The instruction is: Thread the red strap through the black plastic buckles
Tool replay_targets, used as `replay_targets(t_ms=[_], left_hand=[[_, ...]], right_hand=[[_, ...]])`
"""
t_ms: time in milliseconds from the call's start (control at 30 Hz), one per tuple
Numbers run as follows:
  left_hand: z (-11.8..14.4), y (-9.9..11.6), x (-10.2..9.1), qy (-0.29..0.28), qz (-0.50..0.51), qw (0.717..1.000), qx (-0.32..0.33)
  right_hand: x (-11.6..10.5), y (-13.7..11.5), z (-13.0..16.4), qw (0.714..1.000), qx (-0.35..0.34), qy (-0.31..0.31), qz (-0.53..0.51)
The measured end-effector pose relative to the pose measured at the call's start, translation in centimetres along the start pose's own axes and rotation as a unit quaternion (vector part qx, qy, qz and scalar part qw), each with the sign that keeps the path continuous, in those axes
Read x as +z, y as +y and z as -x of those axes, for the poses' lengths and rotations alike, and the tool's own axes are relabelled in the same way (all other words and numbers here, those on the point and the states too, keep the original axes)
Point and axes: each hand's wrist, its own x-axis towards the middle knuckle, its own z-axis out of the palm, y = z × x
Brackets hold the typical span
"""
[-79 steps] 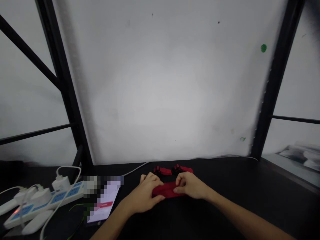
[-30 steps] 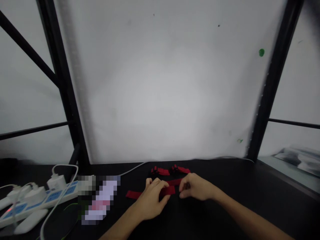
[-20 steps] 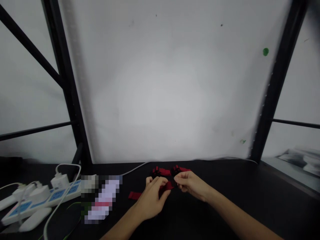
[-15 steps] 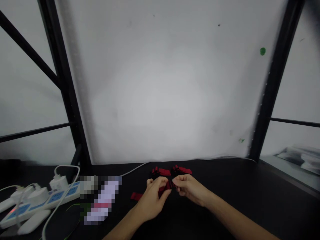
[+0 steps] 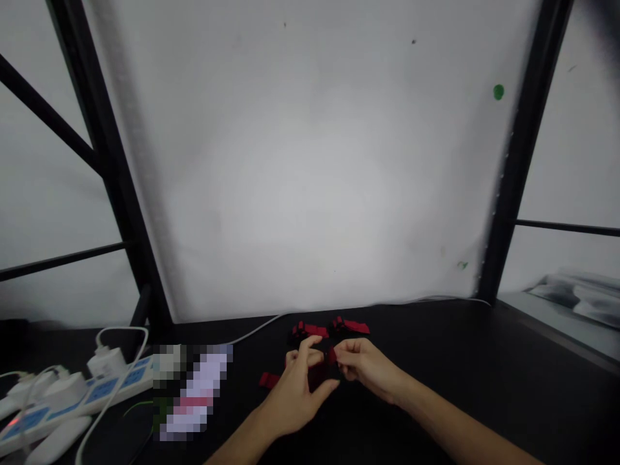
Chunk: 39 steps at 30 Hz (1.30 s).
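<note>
A red and black strap (image 5: 317, 373) lies across the fingers of my left hand (image 5: 295, 394). That hand's thumb and index finger stand apart, while its other fingers curl at the strap. Its red end (image 5: 332, 354) is pinched between the thumb and fingertips of my right hand (image 5: 363, 363). Another red piece (image 5: 268, 380) sticks out to the left of my left hand; whether it belongs to the same strap is hidden. Just beyond my hands lie two similar folded red and black straps, one on the left (image 5: 310, 330) and one on the right (image 5: 349, 325).
A white power strip (image 5: 72, 403) with plugs and cables sits at the left of the black table (image 5: 436, 361). Beside it is a pixelated pale item (image 5: 203, 381). A thin cable (image 5: 259, 328) runs along the white back panel (image 5: 314, 194), between black posts.
My left thumb and index finger have spread apart. A red strap end now shows at my right fingertips. The camera view has shifted slightly.
</note>
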Motion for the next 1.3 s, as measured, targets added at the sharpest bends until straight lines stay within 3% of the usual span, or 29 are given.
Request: replay_targets(t_ms=[133, 300, 467, 667, 767, 900, 1133, 1300], left_hand=[[-0.2, -0.2, 0.2, 0.0, -0.014, 1.0, 0.0], [-0.4, -0.3, 0.1, -0.008, -0.05, 0.998, 0.044], [-0.2, -0.3, -0.2, -0.037, -0.062, 0.996, 0.057], [0.1, -0.3, -1.0, -0.09, -0.06, 0.992, 0.065], [0.1, -0.1, -1.1, -0.108, -0.036, 0.992, 0.061], [0.0, 0.0, -1.2, -0.11, 0.012, 0.992, 0.054], [-0.1, -0.3, -1.4, -0.104, 0.036, 0.992, 0.055], [-0.3, -0.2, -1.8, -0.114, 0.048, 0.991, 0.045]], right_hand=[[-0.4, -0.1, -0.1, 0.994, 0.005, 0.031, 0.101], [-0.5, -0.6, 0.1, 0.971, -0.096, 0.064, 0.209], [-1.8, -0.8, 0.3, 0.963, -0.078, -0.045, 0.254], [-4.8, -2.3, 1.0, 0.925, -0.011, -0.146, 0.351], [-3.8, -1.9, 1.1, 0.938, -0.018, -0.163, 0.304], [-1.5, -0.6, 0.5, 0.947, -0.129, -0.1, 0.276], [-1.8, -0.9, 0.8, 0.884, -0.221, -0.074, 0.406], [-1.9, -2.1, 1.7, 0.84, -0.259, -0.091, 0.467]])
